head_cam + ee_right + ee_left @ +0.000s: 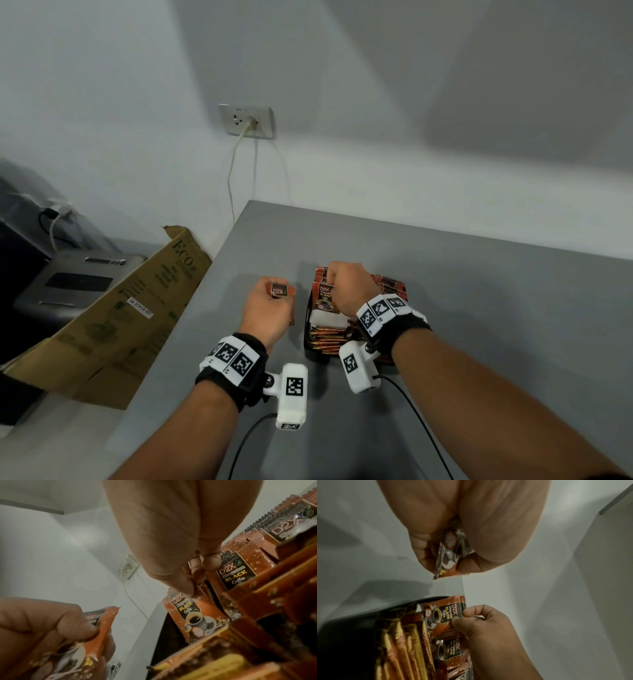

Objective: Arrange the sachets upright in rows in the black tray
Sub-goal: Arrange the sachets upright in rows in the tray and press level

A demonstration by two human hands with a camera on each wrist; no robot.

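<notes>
So, nearest in the black tray [307, 329] on the grey surface [479, 308] sits a row of gold stick sachets [325, 337]. Further back, the right hand [349, 287] has its fingers [471, 613] pinched on the top edge of an upright coffee sachet [323, 299]. Left of the tray, the left hand [265, 308] has fingers clamped on a spare sachet [281, 291]. Probably best to square the standing one against its row first, keeping it vertical, then slot the spare in right behind it.
</notes>
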